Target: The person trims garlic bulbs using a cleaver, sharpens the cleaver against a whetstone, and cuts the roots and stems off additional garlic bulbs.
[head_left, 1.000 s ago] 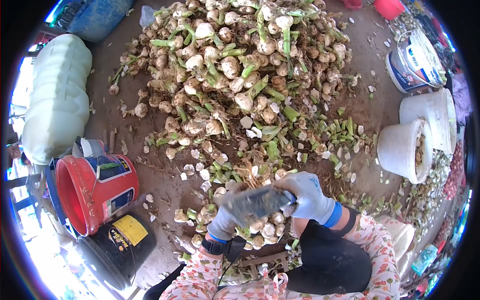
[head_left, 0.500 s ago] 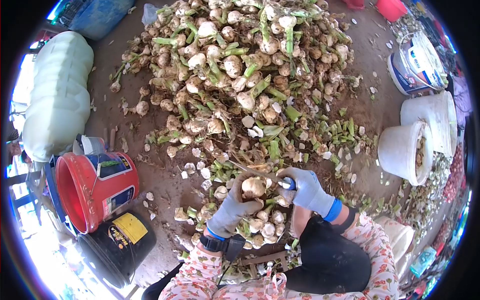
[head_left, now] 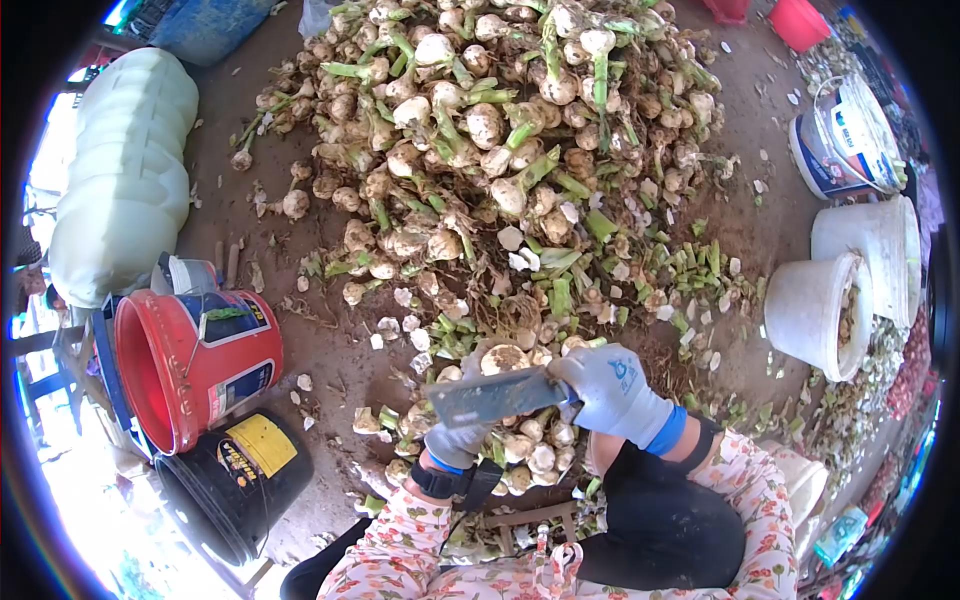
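My right hand (head_left: 618, 388), in a grey glove, is closed around the handle of a broad-bladed knife (head_left: 490, 396). The blade's flat side faces up and crosses in front of my left hand (head_left: 455, 440), also gloved, hiding most of its fingers. Just beyond the blade shows the top of a garlic bulb (head_left: 503, 358), which my left hand grips. Trimmed garlic bulbs (head_left: 540, 457) lie heaped below both hands, near my lap. A large pile of untrimmed garlic (head_left: 480, 130) with green stalks and roots spreads ahead on the ground.
At left lie a red bucket (head_left: 155, 370), a black bucket (head_left: 200, 500) and a pale plastic container (head_left: 125, 180). White buckets (head_left: 805, 315) stand at right, beside a labelled pail (head_left: 840, 140). Cut stalks (head_left: 700, 262) and peel scraps litter the ground.
The knife has swung from edge-on beyond the bulb to flat across my left hand, nearer my body. My right hand has rotated with it. The whole view has shifted slightly.
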The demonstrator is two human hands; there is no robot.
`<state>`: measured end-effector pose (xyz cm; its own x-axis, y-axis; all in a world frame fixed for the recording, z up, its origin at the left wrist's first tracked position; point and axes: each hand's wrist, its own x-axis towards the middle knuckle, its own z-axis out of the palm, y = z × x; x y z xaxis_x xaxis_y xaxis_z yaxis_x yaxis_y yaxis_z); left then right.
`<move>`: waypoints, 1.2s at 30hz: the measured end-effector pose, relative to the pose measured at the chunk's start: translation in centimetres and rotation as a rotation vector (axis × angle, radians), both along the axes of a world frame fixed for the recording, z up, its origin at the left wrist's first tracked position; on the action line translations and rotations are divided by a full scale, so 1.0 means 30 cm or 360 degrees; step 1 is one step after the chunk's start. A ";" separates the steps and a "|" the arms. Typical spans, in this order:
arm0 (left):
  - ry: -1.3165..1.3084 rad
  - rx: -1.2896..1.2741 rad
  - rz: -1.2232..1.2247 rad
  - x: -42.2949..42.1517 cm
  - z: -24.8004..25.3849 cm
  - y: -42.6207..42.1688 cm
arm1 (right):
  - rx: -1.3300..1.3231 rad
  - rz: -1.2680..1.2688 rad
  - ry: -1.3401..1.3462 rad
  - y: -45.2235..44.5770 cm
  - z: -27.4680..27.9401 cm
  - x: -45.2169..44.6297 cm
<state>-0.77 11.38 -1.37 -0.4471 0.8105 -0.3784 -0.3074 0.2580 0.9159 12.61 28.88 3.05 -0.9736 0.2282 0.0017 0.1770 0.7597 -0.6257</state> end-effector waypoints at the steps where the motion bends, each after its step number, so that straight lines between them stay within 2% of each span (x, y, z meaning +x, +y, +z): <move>1: 0.0205 -0.0096 -0.0034 0.006 0.007 -0.001 | 0.0027 0.0020 0.0014 -0.011 0.007 -0.004; 5: 0.0263 -0.0137 -0.0034 0.005 0.086 0.031 | 0.0069 0.0021 0.0005 -0.025 0.010 -0.012; 7: -0.0210 -0.0008 0.0167 0.029 0.113 0.043 | -0.0027 -0.0022 0.0043 -0.024 -0.019 -0.003; 8: -0.0329 0.0016 0.0130 0.029 0.113 0.035 | -0.0076 -0.0043 0.0062 -0.020 -0.045 0.006; 9: -0.0448 0.0035 0.0094 0.030 0.113 0.027 | -0.0032 -0.0154 -0.0172 -0.005 -0.094 0.010; 11: -0.0434 -0.0002 -0.0257 -0.011 0.089 0.002 | 0.0067 -0.0384 -0.0624 0.061 -0.214 0.027; 12: -0.0537 -0.0126 -0.0379 -0.018 0.159 0.009 | 0.0035 -0.0532 -0.0725 0.095 -0.248 0.093; 14: -0.0265 -0.0314 -0.0757 -0.057 0.121 -0.008 | -0.0067 -0.0715 -0.0901 0.143 -0.238 0.124; 15: -0.0136 -0.0382 -0.0966 -0.083 0.089 -0.021 | -0.0267 -0.0798 -0.0727 0.120 -0.217 0.123; 16: 0.0497 -0.0300 -0.1202 -0.115 -0.015 -0.061 | -0.0445 -0.0872 -0.0535 0.112 -0.202 0.103; 17: 0.0438 -0.0692 -0.1119 -0.143 -0.035 -0.034 | -0.0629 -0.0942 -0.0347 0.107 -0.188 0.084; 19: 0.0484 -0.0839 -0.0569 -0.225 -0.105 0.046 | -0.0616 -0.0906 -0.0405 0.107 -0.193 0.066; 21: 0.1022 -0.0988 -0.0235 -0.319 -0.200 0.156 | -0.0455 -0.0847 -0.0340 0.110 -0.241 0.072; 22: 0.1213 -0.1082 -0.0087 -0.353 -0.232 0.225 | -0.0534 -0.0850 -0.0439 0.113 -0.216 0.062; 23: 0.1426 -0.0969 0.0095 -0.379 -0.283 0.270 | -0.0591 -0.0866 -0.0483 0.112 -0.210 0.062; 25: 0.1854 -0.1250 0.0250 -0.378 -0.368 0.344 | -0.0710 -0.0903 -0.0584 0.106 -0.200 0.069; 26: 0.1729 -0.1262 0.0262 -0.388 -0.385 0.353 | -0.0846 -0.0954 -0.0647 0.108 -0.176 0.068; 28: 0.1477 -0.1293 0.0274 -0.392 -0.356 0.361 | -0.0803 -0.0961 -0.0639 0.116 -0.184 0.076; 30: 0.1361 -0.1341 0.0094 -0.389 -0.316 0.353 | -0.0809 -0.0971 -0.0646 0.114 -0.185 0.079; 31: 0.1311 -0.1353 0.0010 -0.396 -0.303 0.358 | -0.0828 -0.0977 -0.0649 0.118 -0.190 0.069; 32: 0.1497 -0.1368 -0.0001 -0.404 -0.346 0.355 | -0.0843 -0.0981 -0.0650 0.122 -0.197 0.059; 36: 0.1079 -0.1229 -0.0082 -0.446 -0.371 0.362 | -0.0641 -0.0878 -0.0515 0.112 -0.244 0.060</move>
<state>-14.14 22.23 -12.50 -0.7322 0.4776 -0.4855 0.2407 0.8484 0.4716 14.42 32.26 -4.27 -0.6557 0.6051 -0.4516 0.6876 0.2313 -0.6883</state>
